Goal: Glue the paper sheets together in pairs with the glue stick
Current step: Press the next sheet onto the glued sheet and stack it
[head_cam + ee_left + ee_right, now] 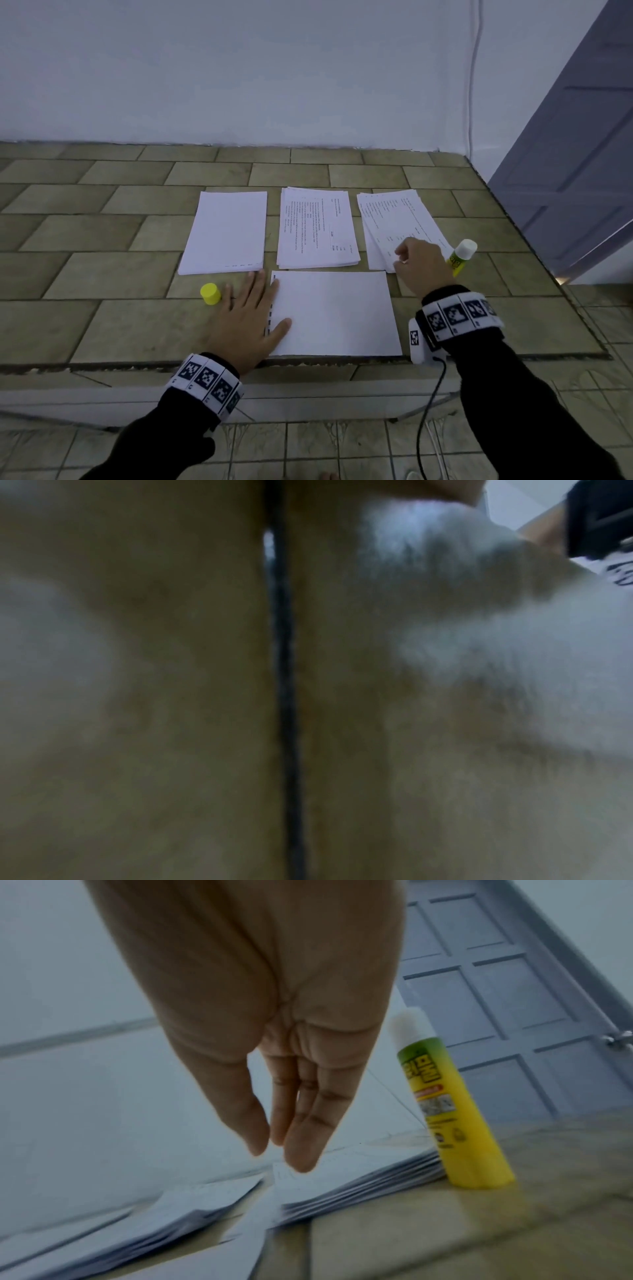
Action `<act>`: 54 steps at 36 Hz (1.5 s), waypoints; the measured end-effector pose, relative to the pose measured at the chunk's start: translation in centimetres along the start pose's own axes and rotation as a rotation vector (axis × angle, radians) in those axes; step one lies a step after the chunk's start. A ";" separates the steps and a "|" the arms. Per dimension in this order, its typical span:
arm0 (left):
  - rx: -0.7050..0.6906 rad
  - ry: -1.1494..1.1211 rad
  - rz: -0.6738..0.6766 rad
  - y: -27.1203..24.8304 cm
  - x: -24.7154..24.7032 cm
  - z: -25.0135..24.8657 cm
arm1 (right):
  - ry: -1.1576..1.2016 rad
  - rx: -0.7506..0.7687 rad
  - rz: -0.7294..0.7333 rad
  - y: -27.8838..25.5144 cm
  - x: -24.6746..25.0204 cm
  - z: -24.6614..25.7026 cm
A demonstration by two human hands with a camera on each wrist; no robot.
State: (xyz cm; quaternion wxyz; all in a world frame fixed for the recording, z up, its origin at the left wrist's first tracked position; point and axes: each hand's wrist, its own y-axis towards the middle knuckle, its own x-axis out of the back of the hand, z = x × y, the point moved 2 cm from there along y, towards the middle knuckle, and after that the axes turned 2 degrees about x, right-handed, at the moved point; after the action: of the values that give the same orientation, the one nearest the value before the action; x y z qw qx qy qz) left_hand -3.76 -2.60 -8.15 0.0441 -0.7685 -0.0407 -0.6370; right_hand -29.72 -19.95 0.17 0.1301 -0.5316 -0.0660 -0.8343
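left hand (247, 318) flat, fingers spread, pressing blank white paper sheet (335, 313) | right hand (422, 265) fingers straight, empty, over right printed stack (394, 219) | uncapped yellow glue stick (460, 257) upright beside it | yellow cap (210, 293) left of hand

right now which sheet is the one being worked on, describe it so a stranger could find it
On the tiled ledge, three paper stacks line the back. The single sheet lies alone in front of the middle stack, with the left hand flat on its left edge. It is blank, turned sideways.
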 end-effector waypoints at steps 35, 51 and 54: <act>-0.018 -0.013 0.047 0.0 0.1 0.0 | -0.218 -0.131 0.165 4.6 -2.4 -0.4; 0.026 -0.337 -0.098 -0.2 0.8 0.1 | -0.053 -0.030 0.022 3.5 -0.1 0.0; 0.051 -0.618 -0.218 -0.3 1.3 0.3 | 0.117 0.078 0.019 2.4 0.4 0.5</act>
State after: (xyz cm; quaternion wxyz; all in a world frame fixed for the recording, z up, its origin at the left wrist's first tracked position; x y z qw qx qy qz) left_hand -3.30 -2.28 -6.95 -0.0197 -0.9153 -0.1502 -0.3732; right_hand -28.80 -22.15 0.63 0.1621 -0.4772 -0.0857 -0.8594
